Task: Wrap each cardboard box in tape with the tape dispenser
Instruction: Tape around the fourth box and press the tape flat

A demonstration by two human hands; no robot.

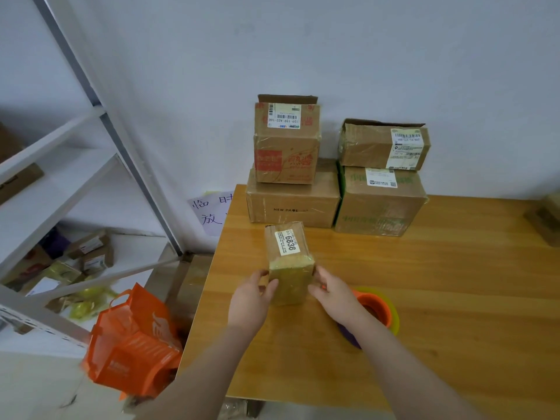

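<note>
A small cardboard box [289,262] with a white label reading 6838 stands on the wooden table [439,298], glossy tape around it. My left hand [253,298] grips its left side, thumb on the near face. My right hand [331,291] holds its right side. The tape dispenser [377,312], orange with a yellow-green roll and a purple part, lies on the table behind my right wrist, partly hidden by my forearm.
Several larger cardboard boxes [292,204] are stacked at the table's back against the wall. Another box [545,219] sits at the far right edge. An orange bag [133,344] lies on the floor left of the table, beside white shelving [60,183] holding parcels.
</note>
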